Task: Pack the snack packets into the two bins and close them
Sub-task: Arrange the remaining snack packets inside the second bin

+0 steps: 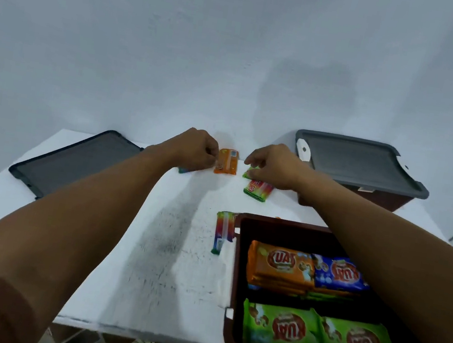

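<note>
Both arms are reaching to the far edge of the white table [120, 243]: the left hand [193, 148] is pinching the left edge of an orange packet [226, 162] with curled fingers, and the right hand [271, 165] is lying mostly closed over a green packet [250, 172], with a rainbow-striped packet [257, 190] just beside it. The open brown bin [236, 275] is sitting at the near right corner, holding orange, blue and green snack packets [284, 327], with another striped packet [222, 231] lying against its left wall. The second bin [361, 165] is standing lidded at the far right corner, and a loose dark lid [74, 161] is resting at the far left edge.
</note>
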